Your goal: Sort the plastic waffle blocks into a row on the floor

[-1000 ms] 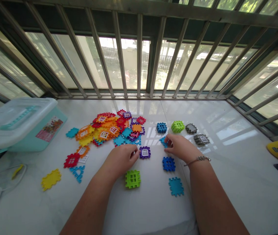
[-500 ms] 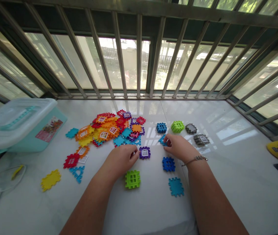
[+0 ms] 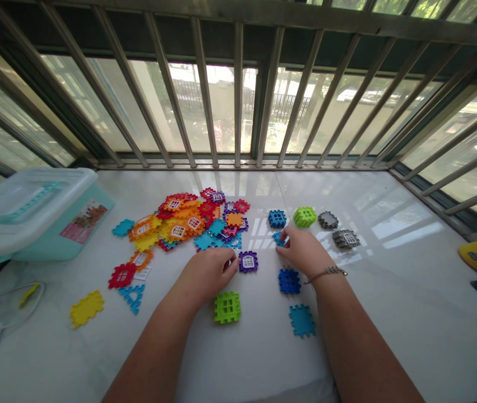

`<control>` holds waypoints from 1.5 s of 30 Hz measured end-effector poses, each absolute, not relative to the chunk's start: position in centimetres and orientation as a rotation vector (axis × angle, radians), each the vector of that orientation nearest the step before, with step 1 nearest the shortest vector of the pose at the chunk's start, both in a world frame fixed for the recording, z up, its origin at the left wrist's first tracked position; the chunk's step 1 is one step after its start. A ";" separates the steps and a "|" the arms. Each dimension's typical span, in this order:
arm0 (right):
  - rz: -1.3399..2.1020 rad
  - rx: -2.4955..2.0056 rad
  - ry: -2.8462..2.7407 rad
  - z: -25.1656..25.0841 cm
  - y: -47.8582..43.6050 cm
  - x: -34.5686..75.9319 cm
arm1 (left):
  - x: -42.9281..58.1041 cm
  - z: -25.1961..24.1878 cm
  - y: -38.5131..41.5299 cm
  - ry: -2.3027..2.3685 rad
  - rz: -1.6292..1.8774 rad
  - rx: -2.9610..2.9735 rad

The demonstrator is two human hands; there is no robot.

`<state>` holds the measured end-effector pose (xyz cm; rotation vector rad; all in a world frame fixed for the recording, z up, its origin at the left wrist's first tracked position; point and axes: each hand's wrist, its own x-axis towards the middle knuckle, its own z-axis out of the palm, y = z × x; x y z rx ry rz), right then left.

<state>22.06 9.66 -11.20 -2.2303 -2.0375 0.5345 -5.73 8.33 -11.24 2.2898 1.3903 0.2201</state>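
My right hand (image 3: 301, 249) pinches the right side of a small blue triangular building tile (image 3: 279, 239), partly hidden behind the fingertips. Loosely curled, my left hand (image 3: 215, 268) rests on the table, its fingertips at the left edge of a purple tile (image 3: 248, 261) with a white window; nothing shows inside its fingers. A lime-green tile stack (image 3: 227, 307) lies below the left hand. Below the right hand are a dark blue tile stack (image 3: 289, 281) and a flat light blue tile (image 3: 302, 320).
Behind my right hand stand a blue stack (image 3: 277, 219), a green stack (image 3: 304, 216) and two grey stacks (image 3: 346, 239). A mixed tile pile (image 3: 183, 221) spreads left of centre. A lidded teal box (image 3: 83, 215) sits far left. Metal bars (image 3: 238, 112) border the table's back.
My right hand has shifted slightly left, with its fingers still at the blue triangular tile, which has turned a little. My left hand has stayed in place.
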 end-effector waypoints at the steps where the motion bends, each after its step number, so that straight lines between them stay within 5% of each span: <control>1: 0.540 -2.219 -2.042 -11.3 9.7 22.1 | -5.7 -11.3 8.3 1.391 0.220 2.289; 15: 0.761 -2.082 -2.164 -8.3 7.5 23.7 | -5.8 -11.2 8.4 1.395 0.207 2.293; 22: 0.413 -2.049 -2.198 -9.3 8.2 23.3 | -5.8 -11.5 8.3 1.386 0.218 2.298; 32: 0.450 -1.862 -2.316 -11.0 9.3 23.5 | -5.8 -11.3 8.4 1.391 0.204 2.297; 45: 0.628 -2.093 -2.153 -10.8 9.1 23.4 | -5.9 -11.2 8.3 1.397 0.208 2.298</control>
